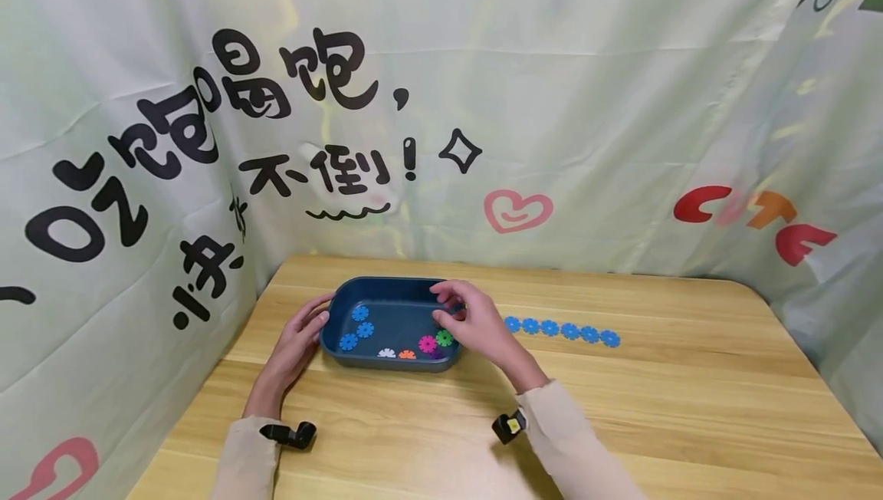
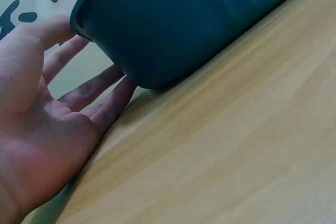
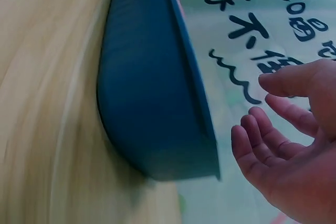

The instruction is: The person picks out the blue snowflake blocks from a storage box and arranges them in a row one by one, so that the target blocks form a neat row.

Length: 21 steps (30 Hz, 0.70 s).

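Note:
A dark blue tray [image 1: 396, 365] sits on the table, with small notched plastic discs lying in it. Three blue discs [image 1: 365, 330] are at its left side. Along the front and right lie a white disc [image 1: 386, 353], an orange disc [image 1: 407, 355], a pink disc [image 1: 428, 343] and a green disc [image 1: 444, 338]. My left hand [image 1: 293, 347] touches the tray's left end, thumb at the rim and fairly straight fingers against the outer wall. My right hand [image 1: 483, 327] hovers over the right end, fingers loosely bent, nothing between them in the right wrist view.
Right of the tray, several blue discs [image 1: 549, 327] form a row on the wooden table [image 1: 655, 416]. A printed cloth [image 1: 586, 124] hangs behind and beside the table. Each wrist wears a small black camera [image 1: 509, 426].

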{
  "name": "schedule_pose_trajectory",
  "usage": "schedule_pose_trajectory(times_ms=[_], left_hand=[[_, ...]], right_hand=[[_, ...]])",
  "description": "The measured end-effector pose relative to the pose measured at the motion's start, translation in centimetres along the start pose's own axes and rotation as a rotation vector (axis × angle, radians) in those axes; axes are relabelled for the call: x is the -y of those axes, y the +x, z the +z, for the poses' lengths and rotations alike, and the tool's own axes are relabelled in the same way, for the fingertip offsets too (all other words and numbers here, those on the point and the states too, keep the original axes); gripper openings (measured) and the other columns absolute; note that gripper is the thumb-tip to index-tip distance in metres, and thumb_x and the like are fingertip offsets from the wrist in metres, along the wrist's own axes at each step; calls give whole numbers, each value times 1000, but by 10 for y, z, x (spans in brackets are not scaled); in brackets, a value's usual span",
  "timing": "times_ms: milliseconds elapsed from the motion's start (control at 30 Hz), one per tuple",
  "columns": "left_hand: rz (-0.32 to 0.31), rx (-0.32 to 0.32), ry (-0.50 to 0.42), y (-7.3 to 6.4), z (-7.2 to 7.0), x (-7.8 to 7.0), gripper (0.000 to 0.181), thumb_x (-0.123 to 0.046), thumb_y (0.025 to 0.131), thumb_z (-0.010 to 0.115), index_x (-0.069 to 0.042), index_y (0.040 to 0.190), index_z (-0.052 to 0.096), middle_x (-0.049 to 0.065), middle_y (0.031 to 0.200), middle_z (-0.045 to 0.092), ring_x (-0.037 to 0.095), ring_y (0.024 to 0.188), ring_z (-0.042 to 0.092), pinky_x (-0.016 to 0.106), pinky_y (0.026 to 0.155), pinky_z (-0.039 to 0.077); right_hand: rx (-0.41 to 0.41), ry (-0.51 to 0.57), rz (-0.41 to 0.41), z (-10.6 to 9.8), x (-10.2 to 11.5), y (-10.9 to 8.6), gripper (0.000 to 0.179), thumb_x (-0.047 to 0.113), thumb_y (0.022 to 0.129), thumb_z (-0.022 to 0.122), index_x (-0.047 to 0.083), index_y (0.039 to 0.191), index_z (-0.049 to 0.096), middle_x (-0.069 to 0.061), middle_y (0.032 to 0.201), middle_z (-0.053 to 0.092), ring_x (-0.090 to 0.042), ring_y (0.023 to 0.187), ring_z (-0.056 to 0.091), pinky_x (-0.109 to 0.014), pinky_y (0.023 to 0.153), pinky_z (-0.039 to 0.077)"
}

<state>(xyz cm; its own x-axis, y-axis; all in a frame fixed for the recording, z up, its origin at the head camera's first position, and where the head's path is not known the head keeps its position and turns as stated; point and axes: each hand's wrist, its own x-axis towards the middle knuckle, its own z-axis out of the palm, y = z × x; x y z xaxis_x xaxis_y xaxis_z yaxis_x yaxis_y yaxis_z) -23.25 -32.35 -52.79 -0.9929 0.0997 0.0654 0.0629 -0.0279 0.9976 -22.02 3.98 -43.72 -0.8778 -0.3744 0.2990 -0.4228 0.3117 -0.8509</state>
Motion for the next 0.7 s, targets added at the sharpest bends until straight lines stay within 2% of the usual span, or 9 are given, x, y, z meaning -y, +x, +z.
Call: schedule_pose_trajectory(times_ms=[200,400,700], left_hand=[[2,-8,9,-1,1,1,52,-26,108,55,-7,155,42,24,154,40,28,131,49,24,100,49],[1,-6,13,1,3,0,52,-26,109,54,-7,155,42,23,156,38,25,132,48,23,99,48],[-7,-17,14,1,2,0,50,-25,109,54,-7,154,43,21,153,41,21,128,52,24,98,50]], right_hand=[[44,-5,2,24,-3,18,33,6,96,71,7,128,65,-9,110,61,-22,99,62,-31,81,55],[91,-7,30,43,-4,36,32,8,98,70,7,129,64,-15,115,62,-21,99,62,-34,85,53],[162,-56,69,76,-7,59,31,7,97,71,1,127,65,-16,115,65,-21,96,60,-35,88,52]])
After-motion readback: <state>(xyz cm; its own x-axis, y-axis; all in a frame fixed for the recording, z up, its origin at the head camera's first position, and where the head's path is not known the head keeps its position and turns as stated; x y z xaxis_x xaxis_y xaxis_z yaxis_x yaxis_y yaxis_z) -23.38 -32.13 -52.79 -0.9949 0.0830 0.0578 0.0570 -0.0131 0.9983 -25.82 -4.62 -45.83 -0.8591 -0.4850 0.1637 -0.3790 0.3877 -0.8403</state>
